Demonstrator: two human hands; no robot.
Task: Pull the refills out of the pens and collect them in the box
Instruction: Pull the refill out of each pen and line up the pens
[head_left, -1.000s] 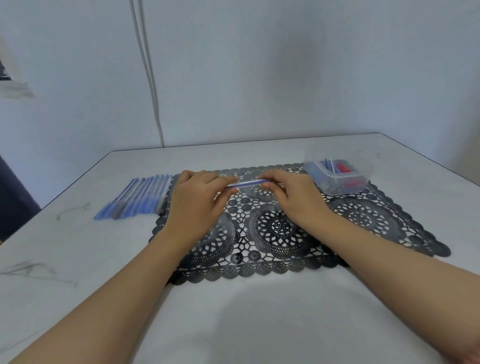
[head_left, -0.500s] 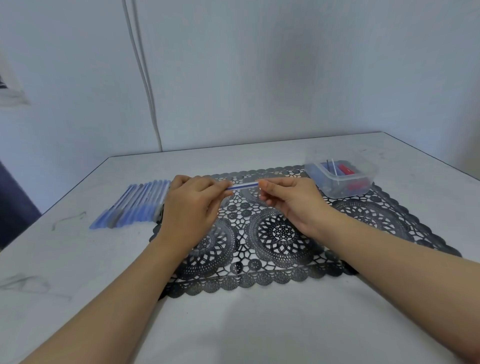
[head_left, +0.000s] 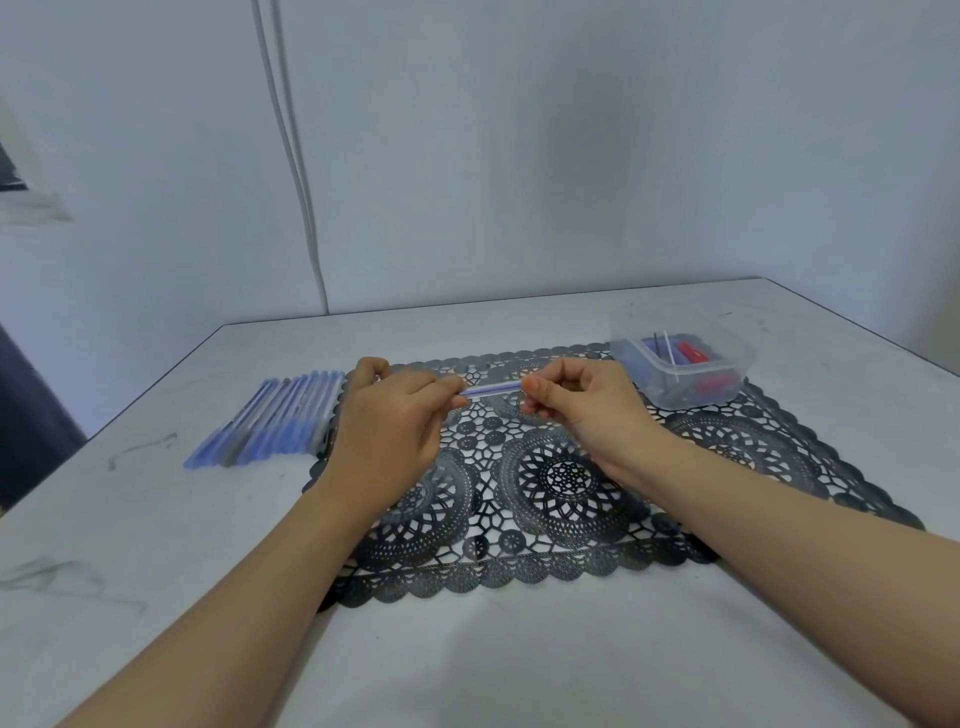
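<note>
A clear pen with a blue refill (head_left: 491, 388) is held level above the black lace mat (head_left: 571, 478). My left hand (head_left: 395, 421) grips its left end, my right hand (head_left: 582, 402) pinches its right end; only the middle stretch shows between them. A row of several blue pens (head_left: 275, 421) lies on the table left of the mat. A clear plastic box (head_left: 685, 371) stands on the mat's far right corner, with a couple of thin refills and red and blue parts inside.
The white table (head_left: 467, 649) ends at a wall behind, with edges on the left and right. Two white cables (head_left: 296, 171) run down the wall behind the pens. Grey smudges mark the table on the left.
Both hands have lifted slightly and drawn a little apart, so more of the pen shows between them. The view has shifted slightly.
</note>
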